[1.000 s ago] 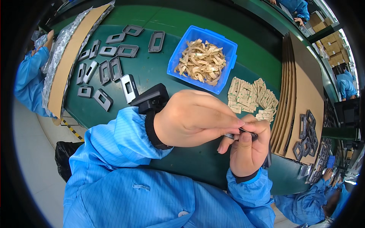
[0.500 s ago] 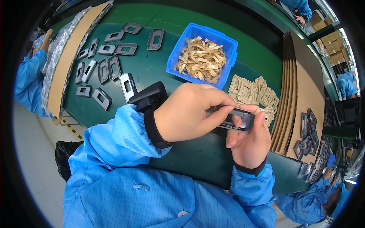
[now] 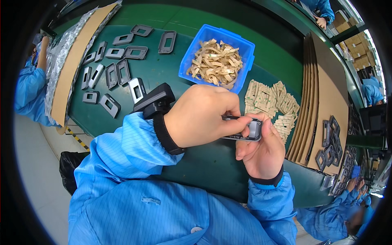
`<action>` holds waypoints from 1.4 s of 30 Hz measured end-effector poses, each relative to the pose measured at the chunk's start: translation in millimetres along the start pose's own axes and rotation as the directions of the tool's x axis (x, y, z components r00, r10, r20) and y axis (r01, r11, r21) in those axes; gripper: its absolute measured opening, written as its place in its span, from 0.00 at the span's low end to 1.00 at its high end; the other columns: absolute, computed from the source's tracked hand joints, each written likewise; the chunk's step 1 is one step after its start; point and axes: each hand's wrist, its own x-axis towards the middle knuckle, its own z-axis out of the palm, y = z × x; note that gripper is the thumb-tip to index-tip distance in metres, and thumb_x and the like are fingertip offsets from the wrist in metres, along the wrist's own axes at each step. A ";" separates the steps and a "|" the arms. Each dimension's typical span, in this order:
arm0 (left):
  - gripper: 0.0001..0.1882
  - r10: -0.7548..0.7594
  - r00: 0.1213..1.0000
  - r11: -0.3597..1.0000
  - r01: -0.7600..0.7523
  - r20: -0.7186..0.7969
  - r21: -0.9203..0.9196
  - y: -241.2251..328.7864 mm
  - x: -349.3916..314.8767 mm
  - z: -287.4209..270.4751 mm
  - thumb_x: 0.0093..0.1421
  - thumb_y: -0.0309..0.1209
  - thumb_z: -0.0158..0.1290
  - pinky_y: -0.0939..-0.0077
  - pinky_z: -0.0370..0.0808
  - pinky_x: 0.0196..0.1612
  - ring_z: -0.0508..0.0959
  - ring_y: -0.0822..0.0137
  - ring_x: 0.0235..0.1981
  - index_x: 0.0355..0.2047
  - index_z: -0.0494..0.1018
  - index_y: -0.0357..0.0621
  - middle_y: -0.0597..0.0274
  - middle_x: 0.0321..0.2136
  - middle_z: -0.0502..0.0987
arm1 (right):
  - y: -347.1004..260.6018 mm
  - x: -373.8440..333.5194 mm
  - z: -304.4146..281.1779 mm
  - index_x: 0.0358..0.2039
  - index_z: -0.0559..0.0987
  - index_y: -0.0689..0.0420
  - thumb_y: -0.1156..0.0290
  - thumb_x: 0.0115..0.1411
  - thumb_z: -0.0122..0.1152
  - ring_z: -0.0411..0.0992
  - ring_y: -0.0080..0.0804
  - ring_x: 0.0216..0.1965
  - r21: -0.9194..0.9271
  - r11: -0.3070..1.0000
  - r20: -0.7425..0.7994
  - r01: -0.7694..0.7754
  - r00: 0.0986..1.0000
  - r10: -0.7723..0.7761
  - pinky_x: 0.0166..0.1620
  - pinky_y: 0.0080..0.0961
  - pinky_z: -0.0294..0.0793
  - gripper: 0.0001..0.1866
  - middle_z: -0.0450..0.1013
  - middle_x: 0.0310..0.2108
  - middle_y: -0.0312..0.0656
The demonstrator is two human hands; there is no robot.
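Both my hands are closed around a dark plastic frame point(image 3: 255, 130) with a rectangular window, held above the table. My left hand point(image 3: 207, 116) comes over it from the left, its thumb and forefinger pressed together on the frame's middle part. Whether those fingertips hold anything besides the frame is hidden. At the frame's right end, my right hand point(image 3: 265, 152) supports it from below and behind, thumb along the end. Just beyond my hands lies a pile of beige adhesive pieces point(image 3: 261, 98) with green marks. A blue bin point(image 3: 184, 67) full of curled beige strips point(image 3: 216, 63) stands behind my left hand.
Several grey and black plastic frames point(image 3: 122, 71) lie across the left of the green table point(image 3: 192, 175). Cardboard with bubble wrap point(image 3: 81, 61) edges its left side; stacked cardboard sheets point(image 3: 322, 98) stand at right, with more frames point(image 3: 331, 143). People in blue smocks point(image 3: 30, 87) sit nearby.
Both hands and the frame have shifted slightly left. My left thumb and fingers now reach further over the frame's window, and my right forefinger no longer shows through it.
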 end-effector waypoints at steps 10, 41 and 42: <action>0.17 0.095 0.995 0.977 -0.093 0.000 0.189 0.2 -0.5 2.0 0.57 0.35 0.63 0.69 0.68 0.19 0.74 0.59 0.16 0.16 0.72 0.42 0.59 0.15 0.72 | 6.1 4.4 -0.5 0.56 0.67 0.62 0.65 0.71 0.49 0.72 0.28 0.38 -0.275 0.961 0.058 0.038 0.998 -0.023 0.33 0.29 0.79 0.18 0.69 0.42 0.40; 0.09 0.204 0.959 0.948 -0.144 -0.195 0.283 -3.0 5.2 -8.9 0.49 0.27 0.65 0.68 0.75 0.38 0.77 0.58 0.36 0.31 0.78 0.45 0.63 0.35 0.76 | 5.3 1.8 4.1 0.58 0.67 0.67 0.93 0.58 0.55 0.74 0.42 0.55 -0.594 0.687 0.182 0.418 0.902 -0.392 0.51 0.26 0.79 0.26 0.71 0.55 0.55; 0.08 0.245 0.949 0.948 -0.191 -0.201 0.254 -2.5 4.6 -6.8 0.49 0.27 0.64 0.67 0.75 0.38 0.77 0.58 0.36 0.30 0.78 0.46 0.63 0.35 0.76 | 7.3 1.6 2.5 0.59 0.66 0.68 0.93 0.58 0.55 0.72 0.42 0.57 -0.602 0.659 0.204 0.450 0.885 -0.418 0.52 0.27 0.77 0.27 0.70 0.56 0.55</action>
